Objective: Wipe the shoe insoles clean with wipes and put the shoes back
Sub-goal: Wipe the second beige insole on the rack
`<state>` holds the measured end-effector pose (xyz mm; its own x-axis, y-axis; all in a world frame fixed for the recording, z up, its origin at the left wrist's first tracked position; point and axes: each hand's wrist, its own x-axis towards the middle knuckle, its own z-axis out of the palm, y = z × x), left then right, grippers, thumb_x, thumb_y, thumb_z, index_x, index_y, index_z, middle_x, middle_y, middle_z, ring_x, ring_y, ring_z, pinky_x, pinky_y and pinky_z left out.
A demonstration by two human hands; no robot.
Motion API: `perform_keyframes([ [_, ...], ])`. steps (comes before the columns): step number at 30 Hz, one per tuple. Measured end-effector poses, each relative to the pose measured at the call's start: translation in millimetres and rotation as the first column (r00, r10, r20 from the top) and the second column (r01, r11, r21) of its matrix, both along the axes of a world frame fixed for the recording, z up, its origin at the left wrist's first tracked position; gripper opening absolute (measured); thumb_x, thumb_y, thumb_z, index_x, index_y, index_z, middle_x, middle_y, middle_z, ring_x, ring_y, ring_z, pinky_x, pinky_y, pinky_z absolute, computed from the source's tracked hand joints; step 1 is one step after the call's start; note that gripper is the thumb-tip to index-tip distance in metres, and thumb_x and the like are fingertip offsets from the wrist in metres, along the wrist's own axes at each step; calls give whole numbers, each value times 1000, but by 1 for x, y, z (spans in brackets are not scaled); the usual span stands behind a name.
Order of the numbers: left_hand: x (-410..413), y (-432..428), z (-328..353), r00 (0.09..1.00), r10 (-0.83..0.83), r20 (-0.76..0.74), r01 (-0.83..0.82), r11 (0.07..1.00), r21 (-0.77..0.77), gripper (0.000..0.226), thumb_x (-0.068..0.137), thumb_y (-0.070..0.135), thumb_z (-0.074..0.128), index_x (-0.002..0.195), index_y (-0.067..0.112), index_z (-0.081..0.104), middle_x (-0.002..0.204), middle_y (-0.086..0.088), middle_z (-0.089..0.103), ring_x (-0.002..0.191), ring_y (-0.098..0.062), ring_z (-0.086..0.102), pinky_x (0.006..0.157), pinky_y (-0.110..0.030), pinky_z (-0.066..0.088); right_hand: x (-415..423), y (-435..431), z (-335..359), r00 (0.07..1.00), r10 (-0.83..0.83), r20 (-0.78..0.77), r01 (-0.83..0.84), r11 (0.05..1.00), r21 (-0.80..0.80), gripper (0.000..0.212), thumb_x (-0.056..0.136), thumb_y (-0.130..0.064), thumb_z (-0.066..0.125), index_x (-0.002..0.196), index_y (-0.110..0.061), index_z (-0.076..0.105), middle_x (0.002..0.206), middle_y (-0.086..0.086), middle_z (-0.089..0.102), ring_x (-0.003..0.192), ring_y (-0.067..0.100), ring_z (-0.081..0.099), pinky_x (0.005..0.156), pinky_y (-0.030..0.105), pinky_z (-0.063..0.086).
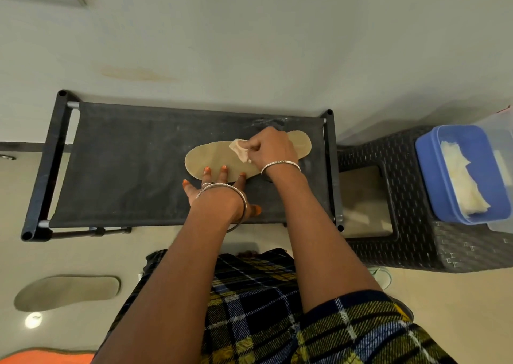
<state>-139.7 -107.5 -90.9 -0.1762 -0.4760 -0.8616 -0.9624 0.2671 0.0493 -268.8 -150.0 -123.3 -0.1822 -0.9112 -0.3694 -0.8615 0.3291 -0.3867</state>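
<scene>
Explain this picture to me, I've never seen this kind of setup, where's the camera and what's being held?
There is no machine here: a person wears one wide-angle camera on the head, so you look down along their arms. The left hand presses straight fingers on a tan insole lying on the black fabric shelf. The right hand grips a crumpled wipe on that insole. A second insole lies on the floor, lower left. At right, a blue tub of wipes sits on a dark woven stool.
</scene>
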Motion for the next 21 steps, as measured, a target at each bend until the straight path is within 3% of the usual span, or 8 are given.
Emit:
perform_keyframes([
  [4,-1,-1,1,1000,-5,-1,5,1000,-5,86,87,76,33,151,43,-14,159,5,-24,146,-31,-23,111,-67,-3,-23,-1,1,953,-264,-149,261,965,-34,21,91,-29,68,105,-15,75,105,9,71,98,29,67,74,31,50],
  [6,-1,-1,0,1000,-10,3,10,1000,-4,86,87,77,33,151,42,-14,159,4,-24,146,-32,-23,111,-67,-3,-16,-1,0,962,-226,-152,222,974,-42,18,91,-24,66,104,-14,74,103,10,72,97,29,67,76,32,51],
  [11,0,1,-1,1000,-4,1,4,1000,-3,87,86,77,32,149,43,-18,158,6,-26,145,-31,-26,110,-67,-5,6,-1,0,998,-24,66,18,996,88,13,80,-25,78,93,-25,81,97,-1,77,91,22,69,81,36,57],
  [17,1,-1,2,1000,-9,-8,9,1000,-6,86,88,75,33,151,41,-13,159,5,-24,146,-32,-23,111,-68,-3,-30,3,6,907,-398,-140,402,916,-1,33,81,-30,78,107,-13,68,112,9,66,103,31,66,71,31,46],
  [21,0,-1,1,1000,-14,-4,14,1000,-11,86,88,75,33,151,40,-13,160,4,-23,146,-32,-22,111,-68,-3,-17,1,2,946,-308,-98,309,951,0,20,84,-17,71,103,-11,71,104,11,69,98,30,67,73,30,50],
])
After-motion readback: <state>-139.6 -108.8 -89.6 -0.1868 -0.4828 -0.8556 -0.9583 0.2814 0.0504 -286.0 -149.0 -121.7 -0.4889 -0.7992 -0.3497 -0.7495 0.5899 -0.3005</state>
